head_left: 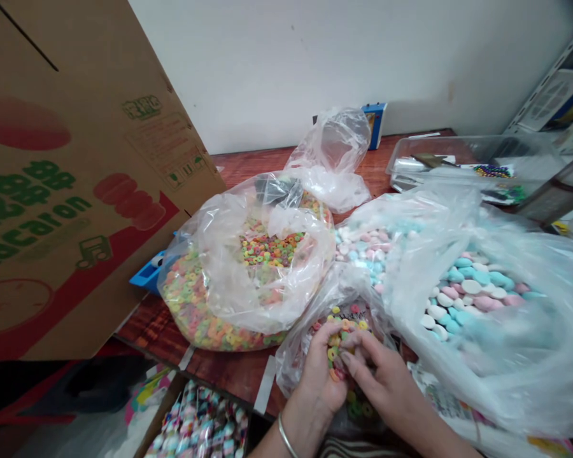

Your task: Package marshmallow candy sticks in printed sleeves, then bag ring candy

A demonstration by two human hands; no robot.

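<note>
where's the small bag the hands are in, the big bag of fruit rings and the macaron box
small bag of fruit rings (291, 359): head view, on its clear plastic left side
big bag of fruit rings (195, 299): head view, on rings behind the plastic, lower left
macaron box (42, 219): head view, on the printed cardboard panel

I can see a cardboard macaron carton (71, 191) looming left over the wooden bench (162, 324), a bag of pastel candies (477, 286), and a clear plastic tray (458, 152) by the white wall (291, 63).
</note>
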